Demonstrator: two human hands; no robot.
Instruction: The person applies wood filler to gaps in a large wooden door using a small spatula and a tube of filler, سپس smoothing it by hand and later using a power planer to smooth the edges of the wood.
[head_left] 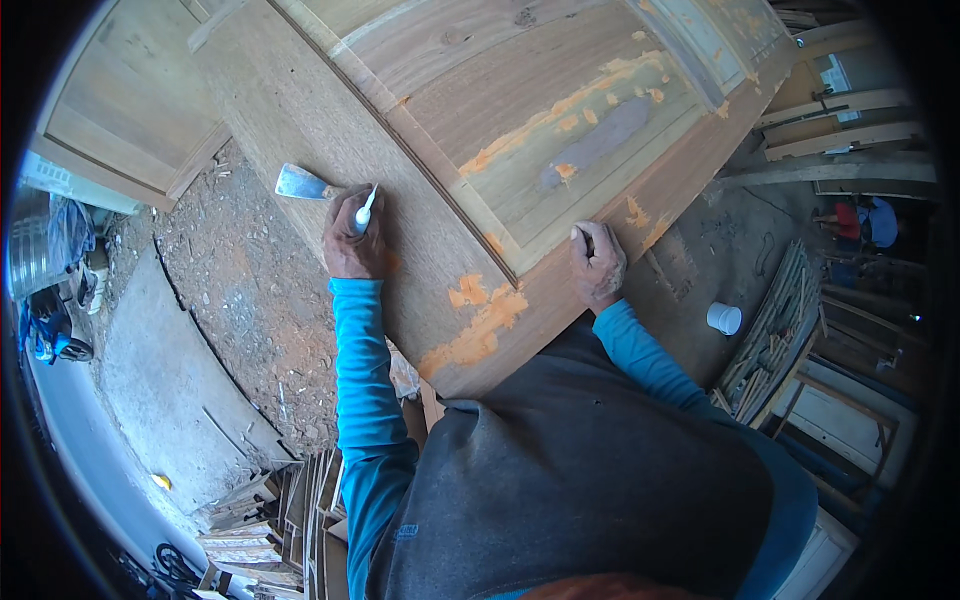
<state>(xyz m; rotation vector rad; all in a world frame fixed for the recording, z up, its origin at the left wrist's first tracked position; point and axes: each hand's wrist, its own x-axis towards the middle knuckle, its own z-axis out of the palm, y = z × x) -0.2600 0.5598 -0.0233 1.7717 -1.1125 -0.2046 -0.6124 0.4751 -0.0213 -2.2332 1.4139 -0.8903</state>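
Note:
A wooden panelled door point(560, 265) lies in front of me, with orange filler smeared on its panel and lower corner. My left hand point(355, 240) is closed round a small white bottle point(364, 214) with a pointed nozzle. The same hand holds a putty knife point(301, 182), its blade jutting out to the left. Over the door's near edge, my right hand point(598, 265) rests with curled fingers pressed together; what they hold, if anything, is hidden. A patch of orange filler point(480, 330) lies on the wood between both hands.
Another wooden panel point(135, 95) stands at the far left. Debris-strewn ground point(250, 270) and a concrete slab point(175, 370) lie to the left. On the right are a white bucket point(724, 318), stacked wood strips point(770, 335) and a person point(870, 222) farther off.

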